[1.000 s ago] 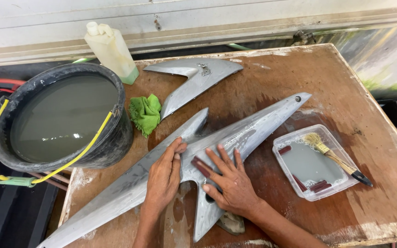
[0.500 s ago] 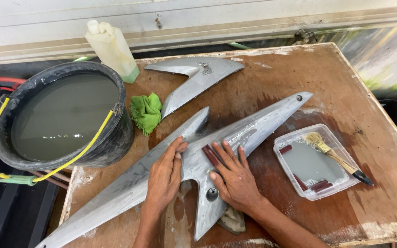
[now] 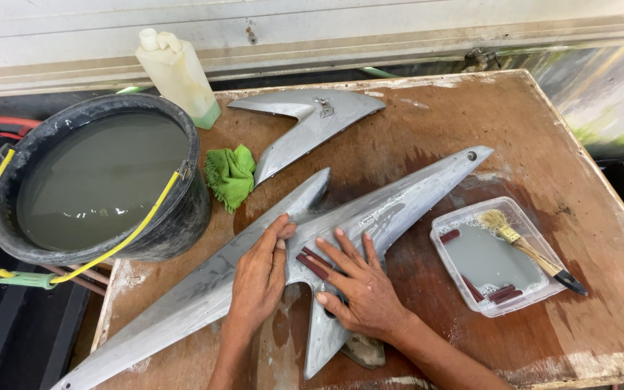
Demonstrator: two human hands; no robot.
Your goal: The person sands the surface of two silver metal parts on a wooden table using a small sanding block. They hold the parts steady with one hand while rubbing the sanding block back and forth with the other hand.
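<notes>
From the head view, a long grey body panel (image 3: 370, 213) is seen lying diagonally across the wooden worktop (image 3: 471, 115), and it is pinned flat by the left hand (image 3: 258, 278), fingers together and laid straight along the panel, nothing gripped. A dark red strip of abrasive (image 3: 313, 263) is pressed onto the panel under the spread fingers (image 3: 341, 249) of the right hand (image 3: 366, 292); it is held down flat, not pinched.

The surface around the hands is seen dull, wet and streaked with pale slurry, so the middle stretch is judged to be well worked. The far tip near the hole is shown speckled with droplets, and the long lower tail toward the near-left corner looks drier; those stretches are judged to be left. A 2nd, smaller grey panel (image 3: 312, 119) is set apart at the back of the worktop, dry-looking and untouched by either hand.

A bucket of murky water (image 3: 95, 180) is placed beside the left edge, a green rag (image 3: 231, 173) between it and the panels, a pale plastic bottle (image 3: 178, 72) behind. At the right, a clear tray (image 3: 448, 260) of grey water is seen holding a brush (image 3: 529, 249) and more red strips.
</notes>
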